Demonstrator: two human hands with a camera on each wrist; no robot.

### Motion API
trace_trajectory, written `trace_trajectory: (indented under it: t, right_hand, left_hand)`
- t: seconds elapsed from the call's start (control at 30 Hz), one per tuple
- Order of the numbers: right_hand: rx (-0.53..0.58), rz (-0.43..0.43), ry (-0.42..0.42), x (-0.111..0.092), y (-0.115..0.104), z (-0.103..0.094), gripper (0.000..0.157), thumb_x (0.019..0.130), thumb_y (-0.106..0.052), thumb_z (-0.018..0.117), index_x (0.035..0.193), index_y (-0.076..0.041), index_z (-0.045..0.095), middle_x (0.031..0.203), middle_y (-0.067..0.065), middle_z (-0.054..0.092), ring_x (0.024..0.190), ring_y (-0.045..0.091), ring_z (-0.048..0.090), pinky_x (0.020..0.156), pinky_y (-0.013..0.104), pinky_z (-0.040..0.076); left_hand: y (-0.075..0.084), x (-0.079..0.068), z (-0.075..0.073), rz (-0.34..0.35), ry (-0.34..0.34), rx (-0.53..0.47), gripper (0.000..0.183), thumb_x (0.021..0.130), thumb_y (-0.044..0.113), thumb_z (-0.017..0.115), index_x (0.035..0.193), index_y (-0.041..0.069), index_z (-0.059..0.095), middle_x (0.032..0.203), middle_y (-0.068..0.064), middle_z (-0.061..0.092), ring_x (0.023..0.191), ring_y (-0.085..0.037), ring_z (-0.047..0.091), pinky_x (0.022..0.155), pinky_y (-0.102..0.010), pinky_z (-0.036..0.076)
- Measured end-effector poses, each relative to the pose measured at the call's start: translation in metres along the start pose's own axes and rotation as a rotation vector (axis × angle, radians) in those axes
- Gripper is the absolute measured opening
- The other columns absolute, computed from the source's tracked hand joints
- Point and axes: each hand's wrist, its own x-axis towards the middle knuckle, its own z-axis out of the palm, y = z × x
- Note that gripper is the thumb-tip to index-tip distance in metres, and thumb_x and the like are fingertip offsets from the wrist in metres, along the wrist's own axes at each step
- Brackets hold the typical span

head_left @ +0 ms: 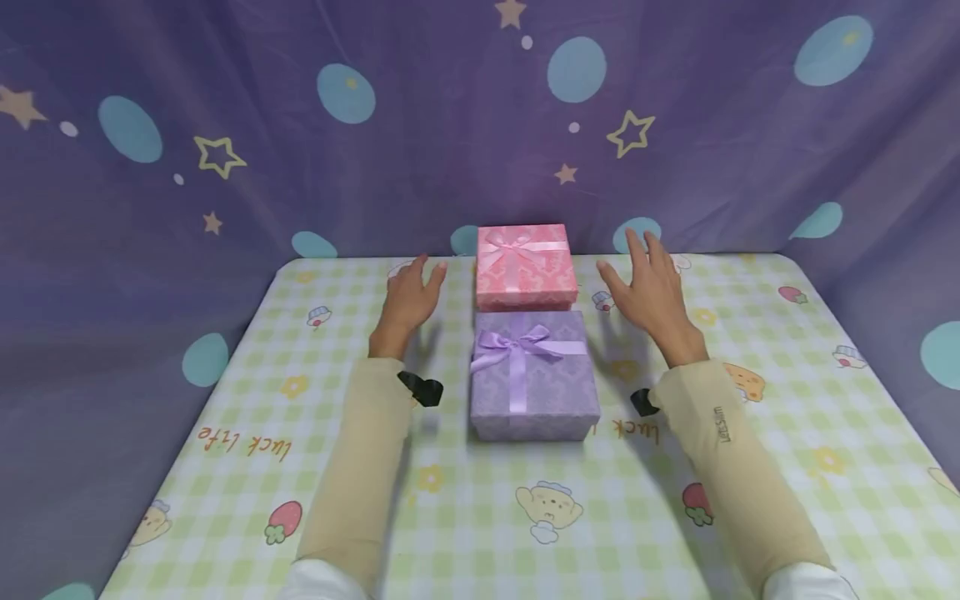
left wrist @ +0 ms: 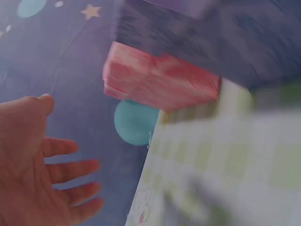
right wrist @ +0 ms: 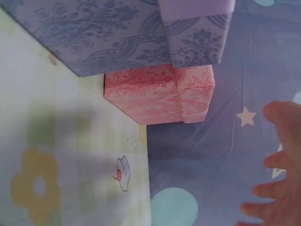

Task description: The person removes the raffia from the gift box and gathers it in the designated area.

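Two lidded gift boxes stand one behind the other in the middle of the table. The nearer purple gift box (head_left: 534, 392) has a lilac ribbon bow on its lid; behind it is a smaller pink gift box (head_left: 525, 275) with a pink bow. My left hand (head_left: 408, 296) hovers to the left of the boxes, its fingers spread and holding nothing. On the other side my right hand (head_left: 648, 292) is raised with fingers apart, also free of any object. Both wrist views show a gap between the hand and the patterned box sides.
A green-and-white checked cloth (head_left: 247, 492) with cartoon prints covers the table. Behind it and at both sides hangs a purple curtain (head_left: 435, 158) with stars and blue ovals, close to the pink box at the table's far edge.
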Motion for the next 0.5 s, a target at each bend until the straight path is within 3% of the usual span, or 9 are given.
trace_trajectory:
  t: [0.17,0.33,0.5]
  right_hand:
    - [0.217,0.004,-0.007,0.015,0.002,0.007,0.066,0.097,-0.04,0.049,0.149,-0.004,0.028,0.15,0.021,0.032,0.136,0.04,0.033,0.111,0.054,0.028]
    - [0.419,0.144,-0.104,0.026,0.007,0.017,0.066,0.096,-0.043,0.051,0.145,-0.003,0.034,0.14,0.021,0.046,0.127,0.037,0.046,0.105,0.048,0.04]
    - [0.687,0.293,-0.218,0.034,0.007,0.026,0.064,0.098,-0.039,0.049,0.145,0.001,0.033,0.139,0.023,0.045,0.125,0.035,0.048,0.105,0.042,0.043]
  left_hand:
    - [0.006,0.009,-0.004,-0.044,-0.075,-0.295,0.056,0.101,0.048,0.035,0.14,0.008,0.042,0.137,-0.016,0.05,0.127,-0.032,0.046,0.105,-0.046,0.04]
    - [0.013,0.014,-0.002,-0.129,-0.164,-0.609,0.05,0.102,0.038,0.043,0.137,0.002,0.043,0.132,-0.019,0.054,0.123,-0.032,0.052,0.104,-0.04,0.045]
    - [0.016,0.023,0.007,-0.152,-0.208,-0.714,0.048,0.102,0.034,0.042,0.135,-0.001,0.045,0.132,-0.023,0.052,0.116,-0.031,0.055,0.101,-0.037,0.047]
